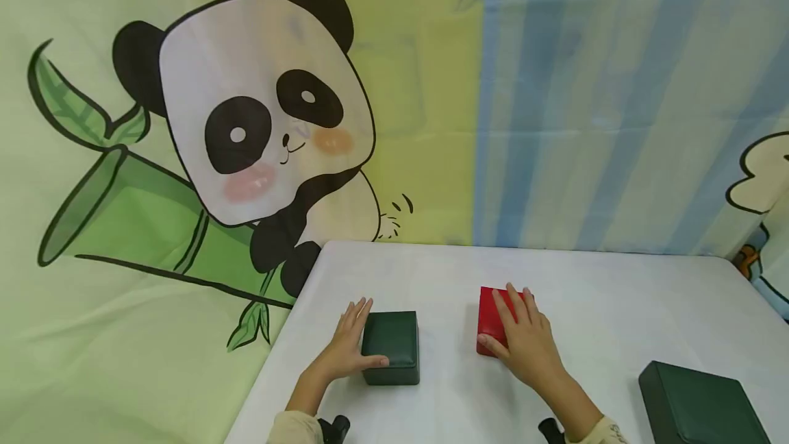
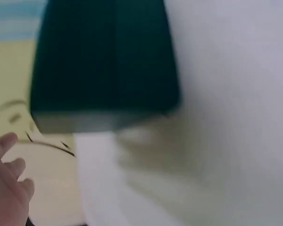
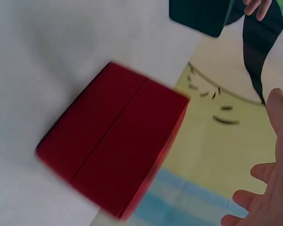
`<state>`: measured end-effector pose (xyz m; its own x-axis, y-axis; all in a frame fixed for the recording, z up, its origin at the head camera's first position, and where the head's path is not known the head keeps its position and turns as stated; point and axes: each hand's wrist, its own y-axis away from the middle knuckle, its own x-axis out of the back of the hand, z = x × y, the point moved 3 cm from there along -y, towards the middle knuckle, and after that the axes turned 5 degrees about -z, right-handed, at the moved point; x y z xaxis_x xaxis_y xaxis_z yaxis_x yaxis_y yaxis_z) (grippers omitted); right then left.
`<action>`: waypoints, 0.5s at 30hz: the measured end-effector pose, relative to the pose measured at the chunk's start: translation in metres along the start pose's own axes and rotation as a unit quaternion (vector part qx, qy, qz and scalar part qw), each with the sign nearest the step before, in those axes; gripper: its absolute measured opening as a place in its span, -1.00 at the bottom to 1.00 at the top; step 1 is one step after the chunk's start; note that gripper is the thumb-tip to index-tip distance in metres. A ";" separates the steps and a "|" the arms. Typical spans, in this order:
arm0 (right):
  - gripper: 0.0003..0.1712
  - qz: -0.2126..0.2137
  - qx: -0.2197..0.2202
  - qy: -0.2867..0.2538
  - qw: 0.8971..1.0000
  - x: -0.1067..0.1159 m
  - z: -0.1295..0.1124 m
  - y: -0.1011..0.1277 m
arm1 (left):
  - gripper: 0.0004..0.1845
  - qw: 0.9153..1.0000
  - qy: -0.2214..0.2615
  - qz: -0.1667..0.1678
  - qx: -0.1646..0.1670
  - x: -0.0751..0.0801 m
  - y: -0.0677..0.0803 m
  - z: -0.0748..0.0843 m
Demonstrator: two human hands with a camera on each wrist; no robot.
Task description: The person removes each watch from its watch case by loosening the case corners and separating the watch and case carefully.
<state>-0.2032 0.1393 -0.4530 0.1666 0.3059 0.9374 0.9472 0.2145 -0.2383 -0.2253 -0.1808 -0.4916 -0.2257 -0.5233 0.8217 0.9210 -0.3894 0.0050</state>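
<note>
A small dark green box (image 1: 396, 336) with its lid down sits left of centre on the white table. My left hand (image 1: 346, 349) is at its left side, fingers extended, the thumb overlapping the box's front left corner in the head view. In the left wrist view a gap shows between the fingers and the green box (image 2: 106, 56). To the right lies a red box (image 1: 488, 317), partly covered in the head view by my right hand (image 1: 529, 342), whose fingers are spread. The right wrist view shows the red box (image 3: 118, 141) with its lid seam, the hand apart from it.
A larger dark green box (image 1: 703, 403) stands at the table's front right, cut off by the frame's lower edge. The white table (image 1: 579, 279) ends at the back against a wall cloth (image 1: 425, 88) printed with a panda and stripes.
</note>
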 end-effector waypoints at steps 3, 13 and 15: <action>-0.02 -0.011 0.027 -0.017 0.999 -0.011 -0.017 -0.009 | 0.34 0.998 0.054 -0.019 0.019 -0.010 0.003 -0.019; 0.04 -0.081 0.109 -0.053 0.989 -0.041 -0.081 -0.043 | 0.51 0.984 0.171 -0.053 -0.002 -0.038 0.004 -0.051; 0.08 -0.102 0.123 -0.067 0.985 -0.048 -0.091 -0.046 | 0.52 0.984 0.172 -0.055 -0.002 -0.041 0.005 -0.055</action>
<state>-0.2298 0.0301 -0.4635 -0.0733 0.3494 0.9341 0.8591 0.4979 -0.1189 -0.2286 -0.2032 -0.5561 -0.4178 -0.7034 0.5750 0.8843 -0.4600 0.0798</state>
